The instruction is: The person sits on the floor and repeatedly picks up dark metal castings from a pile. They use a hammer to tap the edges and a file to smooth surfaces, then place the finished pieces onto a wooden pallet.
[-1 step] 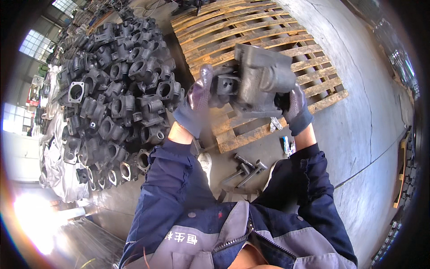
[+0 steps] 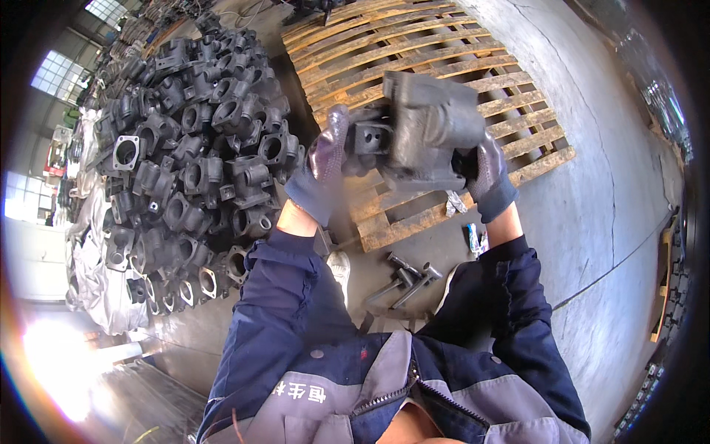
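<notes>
A dark metal casting (image 2: 433, 122) with a flat flange and a rounded body is held up between my two gloved hands, above the near part of the pallet. My left hand (image 2: 328, 152) is closed on its left end, by a small block with two holes. On the lower right side, my right hand (image 2: 488, 166) grips the casting, its fingers partly hidden behind it. Slight blur softens the casting's outline. Below, on the floor between my feet, lie hammers (image 2: 414, 281) with metal heads.
A slatted wooden pallet (image 2: 510, 81) lies ahead of me. At the left rises a large heap of similar dark castings (image 2: 196, 174), some with ring-shaped openings. Small wrappers (image 2: 473, 238) lie by the pallet's near edge. Grey concrete floor (image 2: 592, 214) stretches to the right.
The casting has shifted very slightly to the left in my hands' grip. Both hands keep hold of it.
</notes>
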A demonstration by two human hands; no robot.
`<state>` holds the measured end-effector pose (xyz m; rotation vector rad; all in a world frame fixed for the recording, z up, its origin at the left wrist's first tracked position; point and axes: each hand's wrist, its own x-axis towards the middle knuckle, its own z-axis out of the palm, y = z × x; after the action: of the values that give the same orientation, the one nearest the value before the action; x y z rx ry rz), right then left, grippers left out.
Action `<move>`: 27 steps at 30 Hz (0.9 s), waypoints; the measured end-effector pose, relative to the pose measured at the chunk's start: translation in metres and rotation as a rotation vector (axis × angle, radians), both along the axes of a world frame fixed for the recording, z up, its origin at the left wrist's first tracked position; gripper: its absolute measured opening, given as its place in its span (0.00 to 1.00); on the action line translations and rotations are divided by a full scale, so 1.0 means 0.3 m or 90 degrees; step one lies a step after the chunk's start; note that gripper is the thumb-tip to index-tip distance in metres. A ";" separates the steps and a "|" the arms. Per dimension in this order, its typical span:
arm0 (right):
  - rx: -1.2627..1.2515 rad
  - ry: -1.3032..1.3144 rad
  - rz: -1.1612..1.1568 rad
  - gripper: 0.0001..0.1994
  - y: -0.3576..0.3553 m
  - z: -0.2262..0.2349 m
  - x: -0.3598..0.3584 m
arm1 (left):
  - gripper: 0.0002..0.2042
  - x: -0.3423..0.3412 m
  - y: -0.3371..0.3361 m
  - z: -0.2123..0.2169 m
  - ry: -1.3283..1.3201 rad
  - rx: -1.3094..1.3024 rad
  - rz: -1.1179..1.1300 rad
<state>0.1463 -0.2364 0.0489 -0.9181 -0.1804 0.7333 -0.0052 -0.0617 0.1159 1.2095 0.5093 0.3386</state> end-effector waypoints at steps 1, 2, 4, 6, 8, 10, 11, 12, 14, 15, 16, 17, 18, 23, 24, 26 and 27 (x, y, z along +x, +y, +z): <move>-0.020 -0.025 0.026 0.20 -0.013 -0.011 0.014 | 0.33 0.002 -0.016 0.019 0.019 -0.007 0.051; -0.028 -0.030 -0.009 0.22 0.011 -0.014 0.012 | 0.32 0.004 -0.007 0.000 -0.006 -0.014 0.022; -0.038 -0.011 0.049 0.23 -0.010 -0.037 0.025 | 0.30 0.008 0.057 -0.082 -0.054 -0.028 -0.036; -0.058 0.001 0.118 0.25 -0.029 -0.014 0.029 | 0.29 0.003 0.115 -0.128 -0.067 -0.017 -0.065; -0.100 -0.028 0.117 0.28 0.023 0.023 -0.026 | 0.28 -0.028 0.180 -0.190 -0.111 0.043 0.055; -0.118 -0.114 0.044 0.29 0.005 -0.022 -0.031 | 0.29 0.040 0.214 -0.384 -0.183 0.066 0.179; -0.071 -0.177 0.004 0.30 0.016 -0.059 -0.037 | 0.32 0.020 0.299 -0.485 -0.214 0.139 0.111; -0.008 -0.252 -0.017 0.30 0.026 -0.105 -0.029 | 0.36 0.019 0.352 -0.518 -0.247 0.214 0.042; -0.142 -0.277 0.086 0.29 0.033 -0.008 -0.058 | 0.30 -0.032 0.403 -0.484 -0.204 0.188 0.054; -0.206 -0.298 0.143 0.29 0.032 0.043 -0.071 | 0.27 -0.055 0.424 -0.464 -0.184 0.174 0.060; -0.178 -0.326 0.137 0.28 0.036 0.054 -0.084 | 0.23 -0.026 0.455 -0.450 -0.173 -0.049 0.092; -0.149 -0.349 0.132 0.27 0.039 0.056 -0.096 | 0.22 -0.028 0.428 -0.384 -0.003 0.286 0.001; -0.109 -0.409 0.096 0.26 0.051 0.017 -0.099 | 0.21 -0.023 0.405 -0.312 0.143 0.633 -0.061; -0.207 -0.538 0.063 0.35 0.071 0.181 -0.209 | 0.19 -0.052 0.397 -0.372 -0.004 0.623 -0.040; -0.228 -0.576 0.045 0.35 0.077 0.176 -0.221 | 0.19 -0.049 0.380 -0.357 -0.003 0.665 -0.038; -0.284 -0.652 0.016 0.35 0.081 0.161 -0.242 | 0.19 -0.033 0.295 -0.287 0.051 0.789 -0.038; -0.267 -0.613 0.052 0.34 0.068 0.180 -0.246 | 0.19 -0.024 0.286 -0.297 0.052 0.794 -0.043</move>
<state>0.0725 -0.2160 0.1027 -1.6270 -0.9413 0.3491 -0.0123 0.0240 0.0267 2.4460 0.2958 0.5791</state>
